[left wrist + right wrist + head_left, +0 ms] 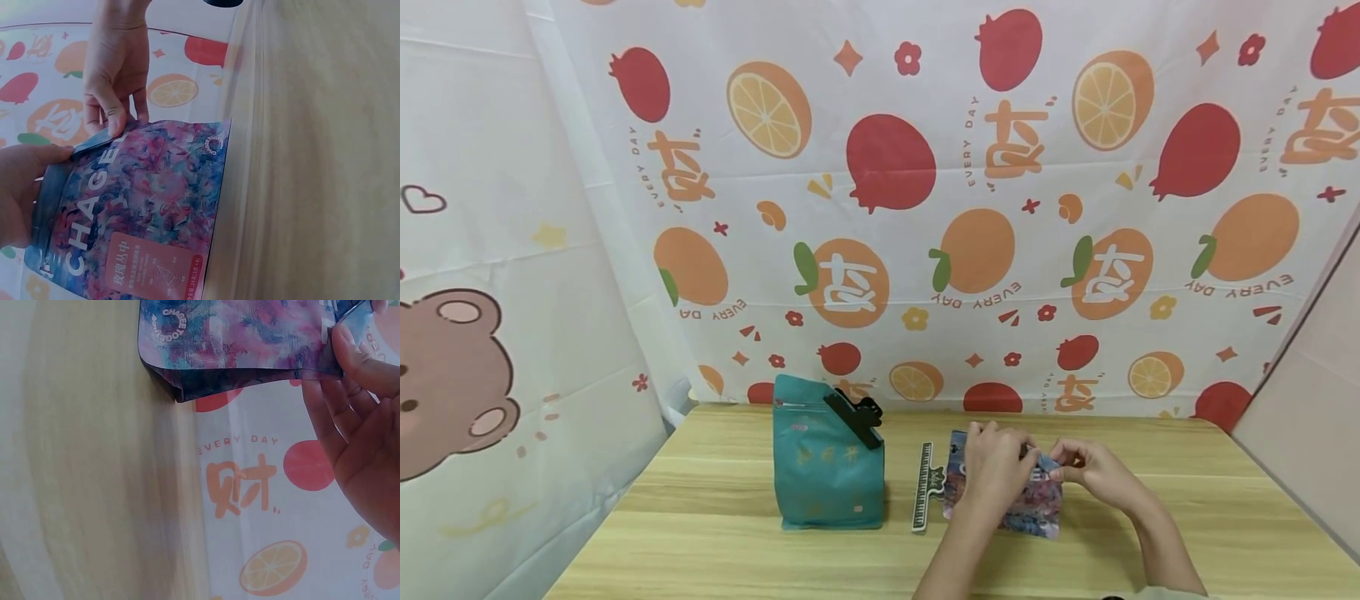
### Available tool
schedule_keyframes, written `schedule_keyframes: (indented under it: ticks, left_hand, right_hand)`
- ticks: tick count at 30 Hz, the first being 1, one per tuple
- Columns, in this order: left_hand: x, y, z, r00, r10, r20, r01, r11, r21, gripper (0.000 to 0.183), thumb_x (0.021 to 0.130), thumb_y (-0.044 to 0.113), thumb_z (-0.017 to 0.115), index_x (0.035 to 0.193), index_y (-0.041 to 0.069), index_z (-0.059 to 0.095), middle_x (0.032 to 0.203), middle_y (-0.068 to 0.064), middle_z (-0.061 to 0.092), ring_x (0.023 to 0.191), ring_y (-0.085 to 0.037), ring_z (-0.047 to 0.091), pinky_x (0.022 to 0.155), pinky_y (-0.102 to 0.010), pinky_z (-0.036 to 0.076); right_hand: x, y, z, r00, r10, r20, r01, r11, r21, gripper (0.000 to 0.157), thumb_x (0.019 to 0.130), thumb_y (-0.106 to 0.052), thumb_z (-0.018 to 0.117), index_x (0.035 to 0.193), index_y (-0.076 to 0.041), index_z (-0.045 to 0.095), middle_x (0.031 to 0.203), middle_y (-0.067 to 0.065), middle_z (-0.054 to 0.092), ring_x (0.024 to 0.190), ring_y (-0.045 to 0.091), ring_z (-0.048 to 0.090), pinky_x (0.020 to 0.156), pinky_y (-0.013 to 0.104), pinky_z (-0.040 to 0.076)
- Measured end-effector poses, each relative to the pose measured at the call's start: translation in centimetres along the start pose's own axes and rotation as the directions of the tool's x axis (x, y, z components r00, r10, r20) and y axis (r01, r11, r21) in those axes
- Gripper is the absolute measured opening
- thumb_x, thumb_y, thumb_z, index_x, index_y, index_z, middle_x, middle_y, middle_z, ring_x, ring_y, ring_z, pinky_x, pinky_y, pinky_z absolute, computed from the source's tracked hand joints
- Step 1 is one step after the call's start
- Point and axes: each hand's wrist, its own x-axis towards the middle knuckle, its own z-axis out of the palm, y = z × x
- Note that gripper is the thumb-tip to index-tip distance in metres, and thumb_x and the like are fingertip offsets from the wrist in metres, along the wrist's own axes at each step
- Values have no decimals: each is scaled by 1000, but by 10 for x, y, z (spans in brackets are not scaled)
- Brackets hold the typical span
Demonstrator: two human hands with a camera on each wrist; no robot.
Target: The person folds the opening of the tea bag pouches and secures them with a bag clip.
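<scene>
A blue and pink pouch (1033,504) with white "CHAGEE"-like lettering (94,200) stands upright on the table. Its top edge is folded over at one corner. My left hand (996,467) pinches the folded top (53,194) on the left side, thumb in front and fingers behind. At the right top corner, my right hand (1097,473) pinches the fold between thumb (347,347) and fingers. Just left of the pouch lies a clip (922,492) with a black-and-white striped long edge and a dark green grip.
A teal bag (829,479) stands farther left, with a black clip (855,417) across its slanted top corner. The wooden table (700,517) backs onto a fruit-print cloth (910,250). Another cloth with a bear (456,375) hangs on the left.
</scene>
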Motion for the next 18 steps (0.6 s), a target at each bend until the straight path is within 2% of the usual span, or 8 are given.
schedule_keyframes:
  ticks: [4, 10, 18]
  left_hand:
    - [-2, 2, 3, 999, 19, -29, -17, 998, 63, 18, 70, 50, 74, 77, 32, 71, 70, 18, 63, 60, -3, 42, 65, -23, 29]
    - [-4, 5, 8, 998, 28, -64, -20, 993, 114, 19, 68, 50, 75, 76, 33, 70, 72, 18, 61, 67, -6, 47, 78, -28, 34]
    - [-4, 6, 12, 990, 12, -144, -7, 999, 36, 16, 65, 42, 79, 70, 30, 71, 67, 17, 61, 67, -5, 49, 88, -31, 36]
  right_hand:
    - [0, -1, 0, 1000, 13, -6, -13, 1000, -5, 7, 84, -3, 63, 82, -9, 61, 72, 3, 56, 67, 13, 53, 58, 31, 48]
    - [0, 0, 0, 1000, 14, -2, -14, 1000, 0, 6, 84, -4, 64, 82, -9, 61, 72, 4, 56, 66, 16, 53, 58, 31, 48]
    - [1, -5, -2, 1000, -15, 22, 15, 1000, -7, 8, 84, -1, 63, 83, -8, 61, 74, 3, 57, 67, 13, 54, 58, 30, 48]
